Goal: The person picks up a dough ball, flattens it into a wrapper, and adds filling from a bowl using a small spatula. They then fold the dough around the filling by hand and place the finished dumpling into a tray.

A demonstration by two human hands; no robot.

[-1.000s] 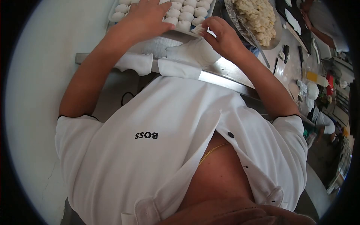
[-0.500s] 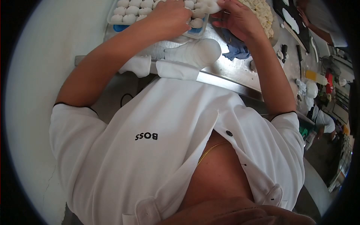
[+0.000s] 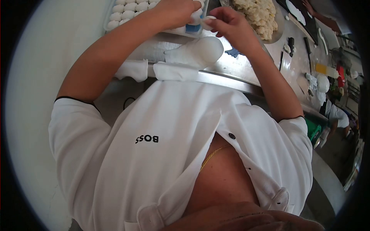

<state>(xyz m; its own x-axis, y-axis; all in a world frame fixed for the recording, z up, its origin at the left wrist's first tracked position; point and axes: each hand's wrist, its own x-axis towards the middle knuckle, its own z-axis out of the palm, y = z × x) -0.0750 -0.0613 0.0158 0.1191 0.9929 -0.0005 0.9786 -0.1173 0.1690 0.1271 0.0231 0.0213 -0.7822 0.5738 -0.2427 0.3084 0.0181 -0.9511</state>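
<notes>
A white tray (image 3: 105, 23) at the top holds several round white dough balls (image 3: 127, 14), some with wrinkled tops. My left hand (image 3: 177, 13) reaches over the tray's right part, its fingertips closed on a small piece of soft white dough (image 3: 204, 22). Just right of the tray, my right hand (image 3: 231, 27) pinches the other side of this piece between thumb and fingers. Something blue (image 3: 192, 28) shows at the tray corner below my hands. Nearer my body lies a large smooth white lump (image 3: 202, 52), apparently partly under clear film.
Beyond my right hand is a bowl of lumpy yellowish filling (image 3: 258, 17). Knives (image 3: 291, 44) lie on the steel table (image 3: 246, 71), with a yellow bottle (image 3: 322, 69) further right. Another person's hand (image 3: 308, 7) is at the top right. White cloth (image 3: 175, 72) hangs over the table edge.
Both hands have moved down and slightly left in view with the white dough piece between them. The tray also sits higher and further left in view, and more of the filling shows.
</notes>
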